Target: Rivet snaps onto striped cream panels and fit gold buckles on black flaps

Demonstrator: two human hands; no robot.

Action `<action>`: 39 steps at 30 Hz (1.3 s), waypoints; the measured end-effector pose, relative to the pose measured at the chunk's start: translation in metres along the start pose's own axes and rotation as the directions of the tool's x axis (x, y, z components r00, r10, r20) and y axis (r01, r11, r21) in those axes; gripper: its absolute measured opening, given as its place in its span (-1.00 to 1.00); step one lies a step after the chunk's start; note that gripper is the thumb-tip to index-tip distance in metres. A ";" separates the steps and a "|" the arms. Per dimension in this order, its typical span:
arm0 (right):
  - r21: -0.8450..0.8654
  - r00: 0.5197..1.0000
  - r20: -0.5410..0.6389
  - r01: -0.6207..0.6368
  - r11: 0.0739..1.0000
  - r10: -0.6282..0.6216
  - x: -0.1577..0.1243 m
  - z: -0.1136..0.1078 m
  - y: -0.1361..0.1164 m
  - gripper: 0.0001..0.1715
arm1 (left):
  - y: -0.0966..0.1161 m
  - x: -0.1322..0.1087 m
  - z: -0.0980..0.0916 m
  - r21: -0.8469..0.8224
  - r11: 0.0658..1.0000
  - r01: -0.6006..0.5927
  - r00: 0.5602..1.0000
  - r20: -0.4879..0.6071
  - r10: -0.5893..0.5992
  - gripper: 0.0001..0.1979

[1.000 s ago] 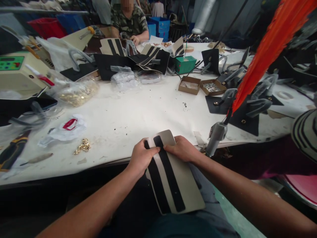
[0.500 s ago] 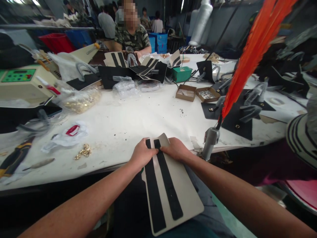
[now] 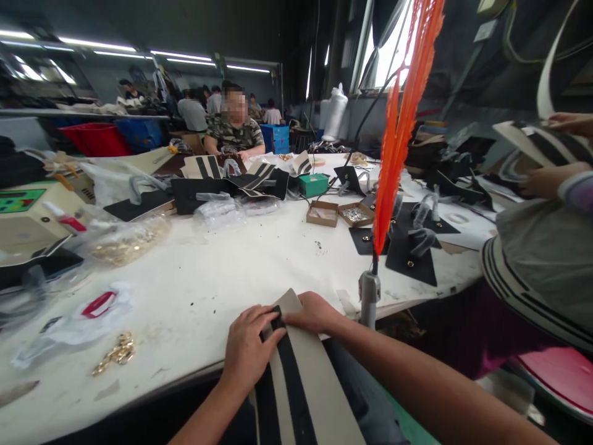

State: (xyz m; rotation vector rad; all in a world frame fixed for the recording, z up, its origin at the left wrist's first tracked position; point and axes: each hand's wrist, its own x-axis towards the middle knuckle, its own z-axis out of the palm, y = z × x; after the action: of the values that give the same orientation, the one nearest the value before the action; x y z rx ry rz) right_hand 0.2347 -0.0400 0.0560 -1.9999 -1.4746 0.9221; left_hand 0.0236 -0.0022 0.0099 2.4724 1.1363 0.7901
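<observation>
A beige panel with two black stripes (image 3: 312,369) rests over my lap, its far end at the table edge. My left hand (image 3: 252,346) holds the panel's far left part, thumb and fingers closing on the end of a black stripe. On the other side, my right hand (image 3: 312,314) grips the far right edge, thumb on top and the other fingers hidden beneath. On the table to the left lies a small heap of gold metal hardware (image 3: 121,351). Behind it is a white plastic wrapper with a red piece (image 3: 99,305).
An orange cord bundle (image 3: 402,123) rises from a grey metal fitting (image 3: 369,293) at the table's edge. Cardboard boxes (image 3: 356,214), black panels with handles (image 3: 410,253) and a bag of gold parts (image 3: 127,241) lie beyond. At right, a co-worker (image 3: 542,259) holds a striped panel; another person sits opposite.
The camera view has tilted up and turned right. My left hand has shifted its hold, its fingers now over the stripe's end. The co-worker's hands at right have come into view.
</observation>
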 end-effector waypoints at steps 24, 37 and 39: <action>-0.259 0.816 -0.572 -0.269 0.928 0.077 0.141 -0.076 0.065 -0.78 | -0.013 -0.002 0.007 -0.039 0.997 0.069 0.997 0.024 -0.068 -0.73; -0.422 0.845 -0.514 -0.098 0.901 -0.149 0.090 -0.064 0.082 -0.76 | -0.014 -0.002 0.007 -0.030 0.998 0.060 0.998 0.025 -0.060 -0.74; -0.430 0.856 -0.486 -0.060 0.901 -0.176 0.082 -0.060 0.085 -0.77 | -0.014 -0.002 0.007 -0.011 0.999 0.044 0.999 0.007 -0.044 -0.74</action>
State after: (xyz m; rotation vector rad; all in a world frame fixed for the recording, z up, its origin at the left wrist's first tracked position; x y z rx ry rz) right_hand 0.3488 0.0131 0.0152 -2.2483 -1.4884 -0.0145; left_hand 0.0186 0.0053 -0.0036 2.4305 1.1768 0.7723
